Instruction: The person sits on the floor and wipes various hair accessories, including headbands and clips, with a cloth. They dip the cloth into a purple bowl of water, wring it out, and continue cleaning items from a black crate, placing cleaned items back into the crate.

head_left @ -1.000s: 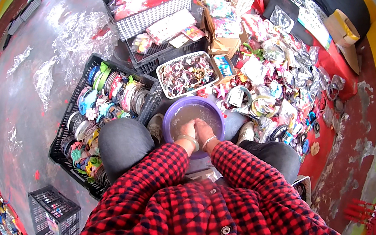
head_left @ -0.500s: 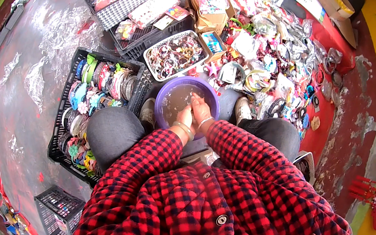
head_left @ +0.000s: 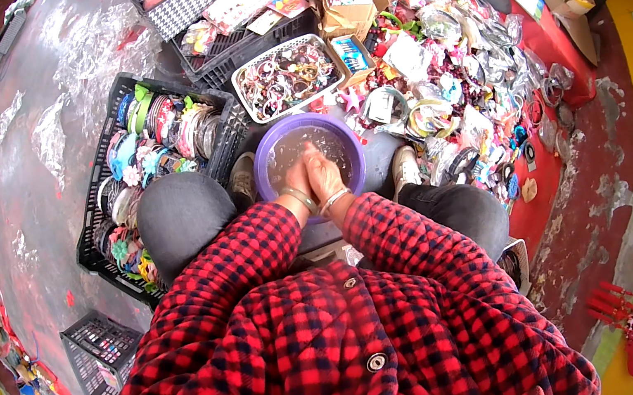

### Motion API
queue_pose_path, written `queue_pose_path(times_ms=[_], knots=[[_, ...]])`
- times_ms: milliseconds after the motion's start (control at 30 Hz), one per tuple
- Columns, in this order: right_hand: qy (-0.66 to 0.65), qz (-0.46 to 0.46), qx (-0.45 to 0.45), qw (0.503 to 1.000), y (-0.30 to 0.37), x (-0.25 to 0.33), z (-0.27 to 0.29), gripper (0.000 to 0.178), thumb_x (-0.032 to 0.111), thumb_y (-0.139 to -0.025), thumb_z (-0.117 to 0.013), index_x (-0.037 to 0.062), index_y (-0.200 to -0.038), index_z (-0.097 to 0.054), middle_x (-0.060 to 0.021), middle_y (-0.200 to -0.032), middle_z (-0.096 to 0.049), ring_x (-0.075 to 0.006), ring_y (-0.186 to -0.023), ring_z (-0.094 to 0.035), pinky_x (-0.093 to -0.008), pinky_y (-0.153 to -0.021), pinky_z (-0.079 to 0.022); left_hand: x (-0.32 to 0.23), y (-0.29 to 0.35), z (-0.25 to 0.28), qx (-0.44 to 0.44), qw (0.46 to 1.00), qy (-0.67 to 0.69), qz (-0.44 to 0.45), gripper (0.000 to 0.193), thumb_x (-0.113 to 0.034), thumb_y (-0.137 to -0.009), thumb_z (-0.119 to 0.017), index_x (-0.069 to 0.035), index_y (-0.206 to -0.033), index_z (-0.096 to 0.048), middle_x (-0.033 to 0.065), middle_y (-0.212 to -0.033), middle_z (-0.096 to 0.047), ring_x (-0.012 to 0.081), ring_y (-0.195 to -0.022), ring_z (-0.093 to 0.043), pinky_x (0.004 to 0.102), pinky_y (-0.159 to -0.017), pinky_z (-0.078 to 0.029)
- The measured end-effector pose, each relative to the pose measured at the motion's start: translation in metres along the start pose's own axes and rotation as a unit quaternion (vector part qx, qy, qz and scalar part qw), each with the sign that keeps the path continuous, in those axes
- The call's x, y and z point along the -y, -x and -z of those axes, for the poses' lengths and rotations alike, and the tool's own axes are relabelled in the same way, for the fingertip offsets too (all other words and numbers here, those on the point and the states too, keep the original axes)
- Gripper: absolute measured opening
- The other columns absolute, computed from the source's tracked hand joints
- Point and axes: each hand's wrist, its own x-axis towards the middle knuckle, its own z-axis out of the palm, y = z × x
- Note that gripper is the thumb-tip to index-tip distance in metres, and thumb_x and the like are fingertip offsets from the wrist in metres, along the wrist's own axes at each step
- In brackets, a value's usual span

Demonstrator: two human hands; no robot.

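A purple basin [head_left: 258, 144] of cloudy water stands between my knees, and both my hands are inside its rim, palms against each other. My right hand [head_left: 324, 173] lies along my left hand [head_left: 297, 176], its fingers stretched out flat. The left hand's fingers are mostly hidden behind the right one. No object shows between the palms. Each wrist has a bangle, and red-and-black checked sleeves reach down to them. The hands look wet.
Left of my knee stands a black crate [head_left: 92, 235] of headbands and hair ornaments. Beyond the basin is a white basket [head_left: 246, 109] of hair ties beside a small cardboard box [head_left: 350, 58]. Loose accessories [head_left: 444, 109] heap up on the right. Stacked crates [head_left: 208, 2] stand farther off.
My hands have shifted slightly left, and the right one now lies more squarely against the left. The view has moved a little; the basin has stayed put.
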Motion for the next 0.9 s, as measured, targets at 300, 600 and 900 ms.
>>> queue_pose_path(times_ms=[300, 600, 900], knots=[[-0.243, -0.247, 0.036, 0.937, -0.017, -0.005, 0.015, 0.048, 0.038, -0.09, -0.038, 0.0061, -0.125, -0.048, -0.0221, -0.121, -0.051, -0.0337, -0.115, -0.048, -0.0344, -0.094, -0.037, -0.051, 0.032, -0.016, 0.003, 0.854, 0.503, 0.131, 0.021, -0.026, -0.089, -0.051, -0.007, -0.096, -0.059, 0.0057, -0.087, -0.061, 0.018, -0.082, -0.058, 0.0305, -0.074, -0.046], [-0.025, 0.004, 0.023, 0.999, 0.001, 0.023, 0.01, 0.041, 0.027, -0.091, -0.041, 0.0068, -0.126, -0.047, -0.0222, -0.122, -0.05, -0.0328, -0.117, -0.046, -0.0319, -0.098, -0.035, -0.011, 0.0, -0.006, 0.014, 0.976, 0.215, 0.023, 0.047, -0.047, -0.086, -0.044, -0.005, -0.103, -0.058, 0.0117, -0.091, -0.06, 0.0241, -0.08, -0.057, 0.0349, -0.071, -0.045], [-0.035, -0.125, 0.069, 0.989, -0.009, 0.017, 0.029, 0.051, 0.04, -0.089, -0.04, 0.0065, -0.127, -0.046, -0.0197, -0.123, -0.051, -0.0274, -0.117, -0.046, -0.0333, -0.093, -0.036, -0.049, 0.024, -0.012, 0.009, 0.87, 0.477, 0.127, 0.032, -0.037, -0.089, -0.049, -0.008, -0.102, -0.055, 0.0045, -0.099, -0.058, 0.0191, -0.091, -0.055, 0.0338, -0.08, -0.045]])
